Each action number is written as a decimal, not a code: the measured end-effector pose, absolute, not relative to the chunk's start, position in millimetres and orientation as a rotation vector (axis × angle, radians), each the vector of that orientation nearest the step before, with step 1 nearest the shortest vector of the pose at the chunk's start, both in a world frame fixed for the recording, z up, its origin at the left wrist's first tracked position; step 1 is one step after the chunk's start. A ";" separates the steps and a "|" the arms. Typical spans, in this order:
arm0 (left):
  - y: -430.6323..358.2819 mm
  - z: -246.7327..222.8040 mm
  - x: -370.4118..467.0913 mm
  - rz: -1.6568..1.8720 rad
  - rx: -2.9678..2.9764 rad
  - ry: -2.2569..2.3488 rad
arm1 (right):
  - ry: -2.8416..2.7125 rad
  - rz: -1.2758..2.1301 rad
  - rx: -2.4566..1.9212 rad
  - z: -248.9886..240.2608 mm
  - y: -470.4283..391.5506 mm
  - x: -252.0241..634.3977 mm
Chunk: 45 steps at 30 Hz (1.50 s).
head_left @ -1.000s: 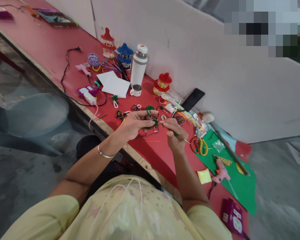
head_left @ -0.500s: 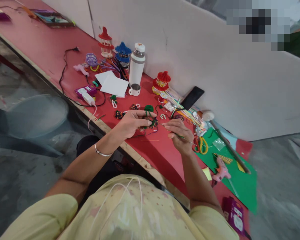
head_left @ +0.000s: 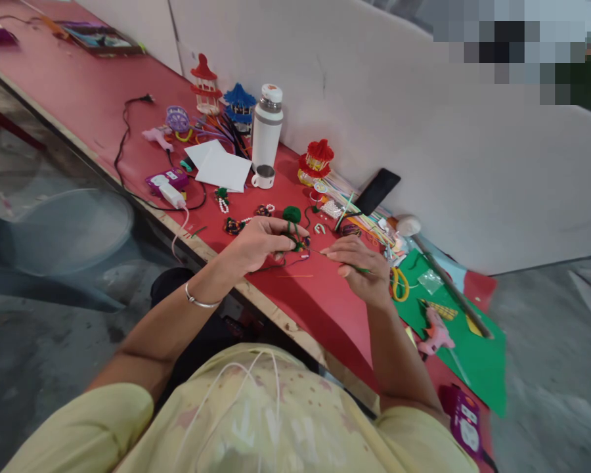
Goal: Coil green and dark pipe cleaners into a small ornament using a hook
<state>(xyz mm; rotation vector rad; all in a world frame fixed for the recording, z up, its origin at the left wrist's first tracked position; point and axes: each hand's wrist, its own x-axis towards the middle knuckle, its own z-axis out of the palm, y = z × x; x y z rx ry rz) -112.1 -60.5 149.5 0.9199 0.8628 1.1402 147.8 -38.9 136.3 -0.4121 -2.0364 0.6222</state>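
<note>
My left hand [head_left: 261, 243] pinches a small piece of crochet work [head_left: 303, 244] in dark green and mixed colours, with green yarn looped over the forefinger. A ball of green yarn [head_left: 291, 214] lies just behind it. In my right hand [head_left: 357, 263], closed fingers hold a crochet hook [head_left: 320, 252] with a green handle; its thin tip points left at the crochet work. Whether the tip touches the yarn I cannot tell. Small beaded crochet pieces [head_left: 234, 226] lie left of my left hand. White beads [head_left: 331, 209] sit beyond my hands.
A white thermos [head_left: 266, 128] and its cup [head_left: 263, 177] stand at the back. Further right are a black phone [head_left: 378, 191], yellow-handled scissors [head_left: 399, 284], a mallet [head_left: 450, 286] and a pink glue gun [head_left: 436, 333] on a green sheet [head_left: 487, 374]. A power cord [head_left: 123, 151] runs along the left.
My right hand has moved slightly right, drawing the hook away from the crochet work. My left hand stays nearly in place with the piece. The view has shifted a little.
</note>
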 end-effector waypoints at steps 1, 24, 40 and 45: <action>-61.0 149.9 -111.0 1.134 0.929 0.852 | -2.009 0.683 -0.422 134.3 -39.2 146.7; -65.0 140.6 -100.7 1.240 0.750 0.698 | -1.606 0.657 -0.529 96.7 -44.0 88.5; -63.8 151.2 -118.1 1.066 1.081 0.841 | -1.693 1.418 -0.557 131.9 -23.0 137.9; -65.0 154.1 -116.7 1.080 1.102 0.908 | -1.759 1.352 -0.560 134.5 -23.4 141.4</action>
